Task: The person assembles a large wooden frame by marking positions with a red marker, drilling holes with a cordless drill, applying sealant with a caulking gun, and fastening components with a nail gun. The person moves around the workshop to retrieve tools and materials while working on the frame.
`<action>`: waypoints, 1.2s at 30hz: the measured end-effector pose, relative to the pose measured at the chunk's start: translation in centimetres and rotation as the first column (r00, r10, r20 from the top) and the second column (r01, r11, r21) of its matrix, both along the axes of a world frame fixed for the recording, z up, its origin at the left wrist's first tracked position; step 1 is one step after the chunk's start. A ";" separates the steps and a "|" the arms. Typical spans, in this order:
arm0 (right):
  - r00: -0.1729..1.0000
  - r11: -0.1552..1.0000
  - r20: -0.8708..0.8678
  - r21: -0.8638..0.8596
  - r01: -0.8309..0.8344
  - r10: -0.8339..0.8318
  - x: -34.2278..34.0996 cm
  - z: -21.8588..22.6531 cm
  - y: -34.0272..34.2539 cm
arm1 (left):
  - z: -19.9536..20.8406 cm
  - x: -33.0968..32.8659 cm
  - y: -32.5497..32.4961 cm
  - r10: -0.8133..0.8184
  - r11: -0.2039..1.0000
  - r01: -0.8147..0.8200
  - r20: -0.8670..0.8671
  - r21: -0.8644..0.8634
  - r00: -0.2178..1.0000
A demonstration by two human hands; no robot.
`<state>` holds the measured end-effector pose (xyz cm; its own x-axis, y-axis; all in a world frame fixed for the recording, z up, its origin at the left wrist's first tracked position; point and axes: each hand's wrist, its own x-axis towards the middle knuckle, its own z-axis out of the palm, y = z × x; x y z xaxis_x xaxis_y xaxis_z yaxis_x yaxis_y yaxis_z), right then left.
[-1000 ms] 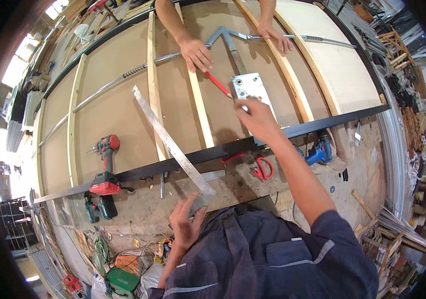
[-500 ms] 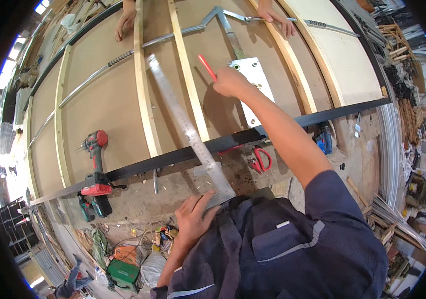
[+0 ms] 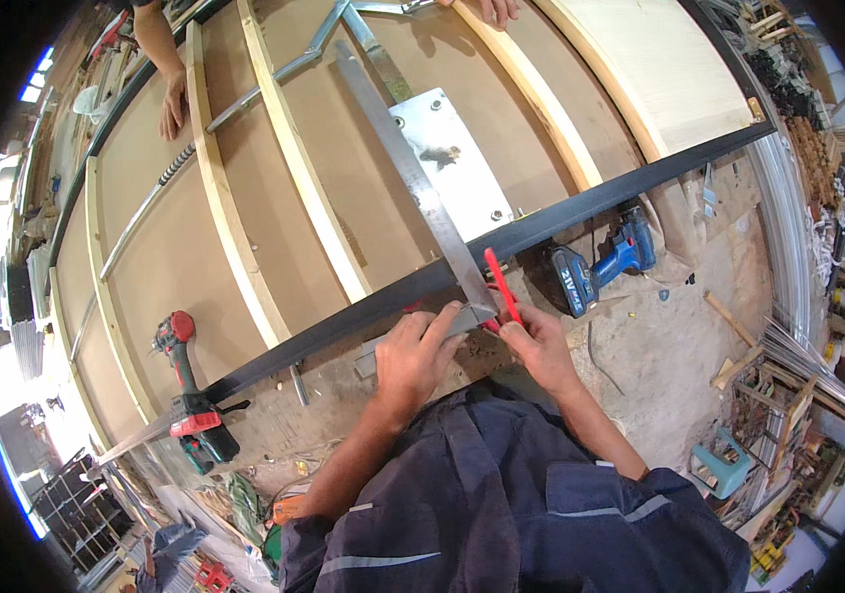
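My left hand [image 3: 418, 358] is closed around the short leg of a steel carpenter's square, beyond the near edge of a dark-framed panel. The long blade of the square [image 3: 421, 188] runs away across the panel, along the left side of a bright metal plate [image 3: 470, 178] with bolts at its corners. Close to the square's corner, my right hand [image 3: 541, 348] pinches a red pencil-like marker [image 3: 502, 287], its upper end pointing up. Red-handled cutters on the bench beneath are mostly hidden.
Pale wooden battens [image 3: 235, 212] cross the panel. A red-and-black cordless drill [image 3: 181, 366] rests on the frame at left. A blue cordless tool [image 3: 625, 249] lies on the bench at right. Across the panel are another person's hand [image 3: 173, 104] and fingers [image 3: 494, 10].
My right hand has drawn back from the plate to the square's corner, still holding the marker. My left hand and the square have shifted right, bringing the blade beside the plate.
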<state>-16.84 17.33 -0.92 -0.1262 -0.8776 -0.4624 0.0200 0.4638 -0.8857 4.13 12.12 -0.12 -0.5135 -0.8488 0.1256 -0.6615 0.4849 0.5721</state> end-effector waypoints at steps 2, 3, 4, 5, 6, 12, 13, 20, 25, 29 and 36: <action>1.000 1.000 0.005 -0.016 0.016 -0.016 0.4 -0.1 -1.3 | 0.1 -0.1 -0.6 0.039 0.999 -0.039 0.004 -0.004 0.999; 0.999 1.000 -0.034 -0.002 -0.023 0.023 0.4 -0.3 -1.8 | 0.0 0.0 -0.6 0.037 0.999 -0.037 0.005 -0.018 0.999; 0.995 0.998 -0.073 0.015 -0.064 0.065 0.5 -0.5 -2.3 | 0.0 0.2 -0.6 0.037 0.999 -0.036 0.007 -0.031 0.999; 0.998 0.998 -0.024 0.022 -0.062 0.063 0.8 -0.7 -2.7 | -0.1 0.4 -0.6 0.037 0.998 -0.036 0.009 -0.044 0.999; 0.998 0.997 0.021 0.038 -0.066 0.065 1.1 -0.8 -2.8 | 0.2 0.2 -0.7 0.028 0.999 -0.027 0.032 -0.042 0.999; 0.949 0.986 0.310 0.164 -0.001 -0.051 2.1 -1.9 -4.5 | 2.7 -0.2 -1.3 0.037 0.997 -0.027 0.165 -0.066 0.986; 0.943 0.982 0.327 0.189 -0.003 -0.060 2.1 -1.8 -4.9 | 3.0 0.0 -1.4 0.031 0.996 -0.016 0.166 -0.090 0.986; 0.982 0.993 0.187 0.116 0.004 -0.026 2.5 -0.9 -5.6 | 1.9 0.9 -0.6 -0.022 0.985 0.036 0.088 -0.167 0.996; 0.960 0.982 0.264 0.184 0.045 -0.093 3.0 0.2 -6.0 | 2.2 0.0 -2.4 -0.037 0.989 0.053 0.112 -0.137 0.993; 0.960 0.979 0.269 0.203 0.019 -0.075 2.9 0.5 -6.1 | 0.7 0.1 -3.7 -0.066 0.986 0.078 0.089 -0.147 0.994; 0.972 0.983 0.231 0.164 -0.082 0.042 2.0 0.3 -6.4 | 0.6 0.3 -3.8 -0.085 0.987 0.097 0.096 -0.129 0.992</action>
<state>-14.85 10.93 -0.63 0.0510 -0.7859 -0.6163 0.1766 0.6145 -0.7689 4.42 8.29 0.45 -0.6017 -0.7772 0.1842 -0.6570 0.6128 0.4391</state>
